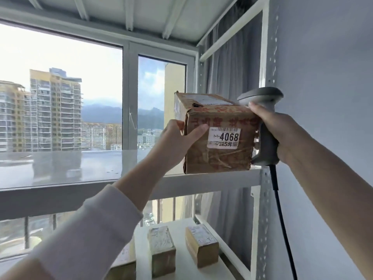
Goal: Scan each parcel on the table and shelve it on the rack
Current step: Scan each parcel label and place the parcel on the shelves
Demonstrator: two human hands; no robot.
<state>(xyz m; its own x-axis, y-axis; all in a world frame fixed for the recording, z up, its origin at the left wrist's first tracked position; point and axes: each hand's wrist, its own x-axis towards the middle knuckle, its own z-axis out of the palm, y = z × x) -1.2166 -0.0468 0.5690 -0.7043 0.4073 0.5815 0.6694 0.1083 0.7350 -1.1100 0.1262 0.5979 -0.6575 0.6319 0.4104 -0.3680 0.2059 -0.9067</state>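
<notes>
Two hands on one parcel (218, 150). Risk: weak hold at right side, right hand (282, 130) clamped round scanner (262, 98), only a fingertip against carton; possible tip off front lip of rack shelf (80, 168). Pose: left hand (177, 138) raised, gripping left corner, thumb across front face; parcel at shelf's right end.

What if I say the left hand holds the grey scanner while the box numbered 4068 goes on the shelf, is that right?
No. The head view shows the right hand holds the grey scanner; the left hand only grips the box numbered 4068 at the shelf.
</notes>
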